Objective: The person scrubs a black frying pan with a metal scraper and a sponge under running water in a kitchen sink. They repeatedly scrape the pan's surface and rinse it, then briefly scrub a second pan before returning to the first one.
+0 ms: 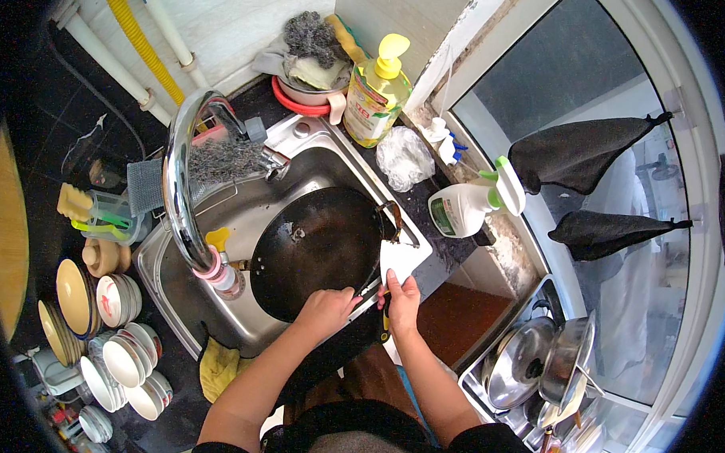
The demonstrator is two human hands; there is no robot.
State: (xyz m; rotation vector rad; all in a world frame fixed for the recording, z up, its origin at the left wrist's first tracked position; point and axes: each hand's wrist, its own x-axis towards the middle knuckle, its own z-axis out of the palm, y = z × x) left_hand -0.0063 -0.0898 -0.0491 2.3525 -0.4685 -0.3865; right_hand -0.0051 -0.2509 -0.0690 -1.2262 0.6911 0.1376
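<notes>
One wok [315,244] lies in the sink [258,218] — one tap [177,177] arching over the sink's left side. Right hand [401,301] pinches one white piece [399,259] beside the wok; left hand [327,309] curls its fingers nearby, grip unclear. Two labelled bottles — pump bottle [374,102], spray bottle [462,211] — stand right; two black cloths [587,151] hang beyond.

The wok [319,252] lies in the sink [325,165], bowls [124,361] left, spray bottle [462,210] right.
</notes>
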